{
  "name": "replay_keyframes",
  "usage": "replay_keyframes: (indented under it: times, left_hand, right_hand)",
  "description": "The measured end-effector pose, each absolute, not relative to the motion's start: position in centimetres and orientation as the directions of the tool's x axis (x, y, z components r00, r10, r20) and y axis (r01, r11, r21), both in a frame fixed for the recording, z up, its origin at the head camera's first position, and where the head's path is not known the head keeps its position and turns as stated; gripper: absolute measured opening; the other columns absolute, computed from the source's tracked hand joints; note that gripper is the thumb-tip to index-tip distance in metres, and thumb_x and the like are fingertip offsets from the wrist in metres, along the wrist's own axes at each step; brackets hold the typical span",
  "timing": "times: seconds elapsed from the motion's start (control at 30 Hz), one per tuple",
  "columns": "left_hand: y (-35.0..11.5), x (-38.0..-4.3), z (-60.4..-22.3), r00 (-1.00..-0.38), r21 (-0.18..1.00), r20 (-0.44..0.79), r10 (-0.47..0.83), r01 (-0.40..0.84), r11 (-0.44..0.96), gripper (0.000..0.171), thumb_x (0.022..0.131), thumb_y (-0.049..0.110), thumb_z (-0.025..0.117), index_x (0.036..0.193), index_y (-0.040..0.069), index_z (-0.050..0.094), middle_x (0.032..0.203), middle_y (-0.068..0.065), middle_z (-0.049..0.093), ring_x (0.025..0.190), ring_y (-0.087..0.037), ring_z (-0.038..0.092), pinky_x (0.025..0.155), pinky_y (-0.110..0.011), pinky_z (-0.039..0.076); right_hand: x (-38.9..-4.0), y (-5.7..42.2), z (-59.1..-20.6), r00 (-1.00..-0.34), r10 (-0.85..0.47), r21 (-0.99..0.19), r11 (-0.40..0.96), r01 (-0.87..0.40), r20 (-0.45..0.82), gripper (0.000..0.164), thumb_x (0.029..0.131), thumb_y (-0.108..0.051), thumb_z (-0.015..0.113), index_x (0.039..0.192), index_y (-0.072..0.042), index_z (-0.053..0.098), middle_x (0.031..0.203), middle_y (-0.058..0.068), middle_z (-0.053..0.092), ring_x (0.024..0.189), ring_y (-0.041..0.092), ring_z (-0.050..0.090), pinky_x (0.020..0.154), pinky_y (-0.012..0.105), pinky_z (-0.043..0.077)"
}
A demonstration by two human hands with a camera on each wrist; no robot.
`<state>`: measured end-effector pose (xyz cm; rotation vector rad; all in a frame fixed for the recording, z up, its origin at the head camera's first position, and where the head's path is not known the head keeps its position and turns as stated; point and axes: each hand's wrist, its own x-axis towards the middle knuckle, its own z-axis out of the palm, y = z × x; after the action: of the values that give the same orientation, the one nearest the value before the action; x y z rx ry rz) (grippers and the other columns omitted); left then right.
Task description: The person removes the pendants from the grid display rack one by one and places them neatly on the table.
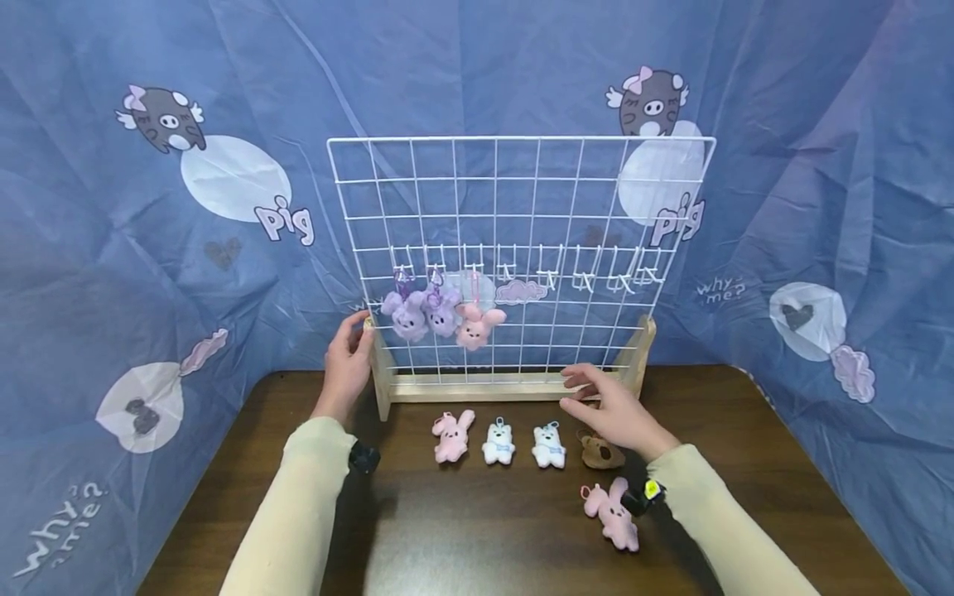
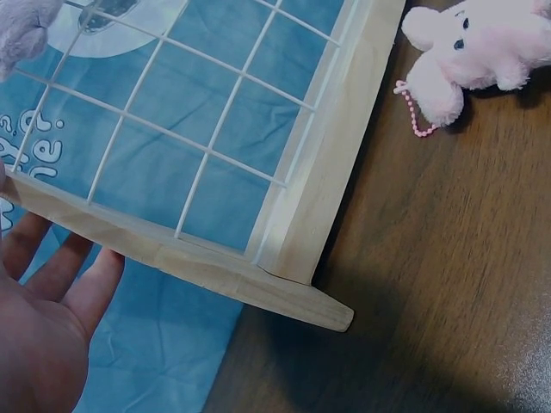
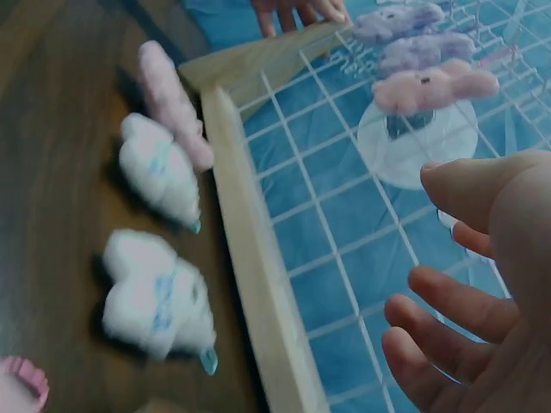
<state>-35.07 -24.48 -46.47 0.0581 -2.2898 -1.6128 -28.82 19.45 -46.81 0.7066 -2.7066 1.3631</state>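
Observation:
My left hand (image 1: 347, 364) grips the wooden side post (image 2: 155, 247) of a white wire grid rack; its fingers pass behind the wood in the left wrist view. My right hand (image 1: 617, 414) hovers in front of the rack's lower right, fingers loosely spread and holding nothing. Just under it lies a brown plush keychain (image 1: 600, 454), partly covered. Two purple plush keychains (image 1: 407, 319) and one pink bunny keychain (image 1: 474, 328) hang from hooks on the left of the grid.
On the table before the rack lie a pink bunny keychain (image 1: 450, 436) and two white bear keychains (image 1: 498, 442). Another pink bunny (image 1: 617, 517) lies nearer, by the right wrist. Several bare white hooks (image 1: 584, 280) line the grid's right half. Blue printed cloth (image 1: 462, 66) surrounds the table.

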Motion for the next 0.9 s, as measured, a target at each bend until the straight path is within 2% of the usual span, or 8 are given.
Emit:
replay_keyframes:
  times: [0.33, 0.53, 0.7, 0.9]
  left_hand:
    - [-24.5, -35.1, -46.3, -0.944, 0.923, 0.246, -0.221, 0.158, 0.351, 0.039, 0.112, 0.027, 0.052, 0.15, 0.018, 0.054, 0.141, -0.022, 0.064, 0.128, -0.035, 0.059, 0.101, -0.052, 0.047]
    - [-24.2, -35.1, -46.3, -0.945, 0.926, 0.238, -0.223, 0.151, 0.347, 0.039, 0.112, 0.027, 0.052, 0.15, 0.019, 0.054, 0.141, -0.022, 0.064, 0.125, -0.034, 0.06, 0.097, -0.049, 0.048]
    - [-24.2, -35.1, -46.4, -0.946, 0.926, 0.238, -0.218, 0.154, 0.343, 0.039, 0.113, 0.027, 0.051, 0.151, 0.019, 0.053, 0.142, -0.022, 0.063, 0.127, -0.034, 0.059, 0.098, -0.05, 0.048]
    - [-24.4, -35.2, -46.4, -0.94, 0.927, 0.26, -0.222, 0.178, 0.33, 0.039, 0.112, 0.025, 0.052, 0.15, 0.016, 0.054, 0.142, -0.024, 0.062, 0.129, -0.035, 0.059, 0.1, -0.051, 0.047]
  right_hand:
    - [-31.4, 14.5, -43.9, -0.902, -0.349, -0.79, 0.462, -0.402, 0.255, 0.052, 0.101, -0.027, 0.074, 0.147, -0.013, 0.054, 0.142, 0.015, 0.062, 0.121, 0.035, 0.065, 0.097, 0.052, 0.055]
    - [-32.7, 12.5, -43.0, -0.91, -0.309, -0.842, 0.379, -0.383, 0.275, 0.058, 0.1, -0.026, 0.075, 0.151, -0.014, 0.05, 0.146, 0.014, 0.059, 0.126, 0.038, 0.062, 0.102, 0.056, 0.052]
    - [-33.4, 11.1, -42.0, -0.912, -0.294, -0.861, 0.341, -0.378, 0.285, 0.062, 0.099, -0.026, 0.076, 0.152, -0.008, 0.048, 0.149, 0.015, 0.058, 0.128, 0.038, 0.062, 0.105, 0.055, 0.05]
    - [-34.2, 9.3, -40.8, -0.905, -0.322, -0.868, 0.32, -0.38, 0.278, 0.062, 0.099, -0.028, 0.076, 0.153, -0.01, 0.051, 0.15, 0.011, 0.057, 0.129, 0.036, 0.061, 0.105, 0.053, 0.051]
